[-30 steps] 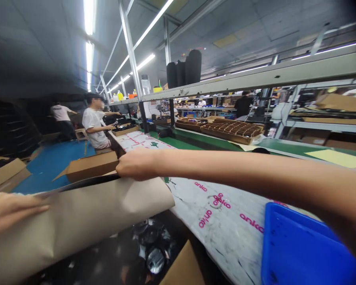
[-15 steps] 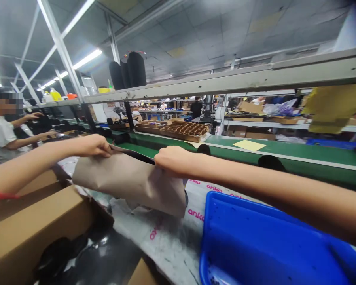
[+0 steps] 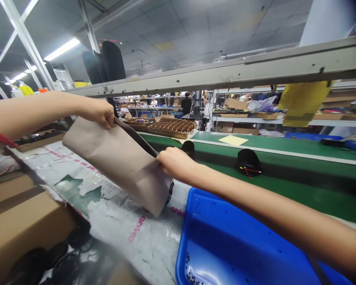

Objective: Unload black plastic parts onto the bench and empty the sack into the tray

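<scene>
A large grey-beige sheet (image 3: 115,158) with a dark inner side hangs, tilted, between my two hands. My left hand (image 3: 99,113) is closed on its upper edge, higher up and to the left. Farther right, my right hand (image 3: 175,160) pinches the same edge near its lower corner. Black pieces (image 3: 169,192) peek out from behind the sheet's right end; what they are is mostly hidden. Below lies a worktop cover (image 3: 154,237) of white plastic with pink lettering, torn in places. My right forearm passes over a blue tray (image 3: 182,233) with small dark bits in it.
A green conveyor belt (image 3: 213,156) runs behind, carrying black curved pieces (image 3: 249,160), one with thin wires, and a yellow paper (image 3: 233,139). Beyond stands a divided cardboard tray (image 3: 172,128). A cardboard box (image 3: 26,229) with black items is at lower left. A shelf rail (image 3: 195,79) crosses above.
My left hand has risen, tilting the sheet steeply down to the right. The view has shifted right, and the co-worker at the left is out of sight.
</scene>
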A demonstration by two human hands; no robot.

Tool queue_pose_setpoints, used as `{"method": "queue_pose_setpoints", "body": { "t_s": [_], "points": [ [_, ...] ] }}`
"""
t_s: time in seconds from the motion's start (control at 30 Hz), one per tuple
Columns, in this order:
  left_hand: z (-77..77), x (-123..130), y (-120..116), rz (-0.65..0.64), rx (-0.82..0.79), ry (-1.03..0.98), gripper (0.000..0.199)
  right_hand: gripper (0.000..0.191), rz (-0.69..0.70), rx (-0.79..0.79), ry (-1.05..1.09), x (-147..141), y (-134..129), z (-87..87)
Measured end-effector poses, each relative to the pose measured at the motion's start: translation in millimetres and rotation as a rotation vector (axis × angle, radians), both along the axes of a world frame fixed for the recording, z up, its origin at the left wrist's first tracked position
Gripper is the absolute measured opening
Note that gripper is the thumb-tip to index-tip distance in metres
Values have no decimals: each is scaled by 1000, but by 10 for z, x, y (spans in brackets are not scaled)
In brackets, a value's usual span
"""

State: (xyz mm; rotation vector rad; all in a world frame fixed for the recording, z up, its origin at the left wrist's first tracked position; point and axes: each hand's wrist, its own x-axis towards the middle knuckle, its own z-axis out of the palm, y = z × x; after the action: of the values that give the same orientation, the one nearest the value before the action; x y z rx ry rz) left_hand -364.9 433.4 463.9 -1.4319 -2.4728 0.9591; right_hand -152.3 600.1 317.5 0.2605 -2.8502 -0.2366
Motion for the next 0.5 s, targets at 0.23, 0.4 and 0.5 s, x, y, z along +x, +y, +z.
{"method": "queue_pose_setpoints", "body": {
  "t_s": [0.23, 0.4, 0.5],
  "points": [
    [68, 43, 75, 22, -58, 34, 7, 9, -10, -25, 16, -1, 13, -120],
    [227, 256, 268, 41, -49, 116, 6, 9, -53, -79, 8, -8, 23, -224],
    [262, 380, 383, 31, -47, 162, 6, 12, -65, -127, -8, -24, 14, -333]
  ]
}}
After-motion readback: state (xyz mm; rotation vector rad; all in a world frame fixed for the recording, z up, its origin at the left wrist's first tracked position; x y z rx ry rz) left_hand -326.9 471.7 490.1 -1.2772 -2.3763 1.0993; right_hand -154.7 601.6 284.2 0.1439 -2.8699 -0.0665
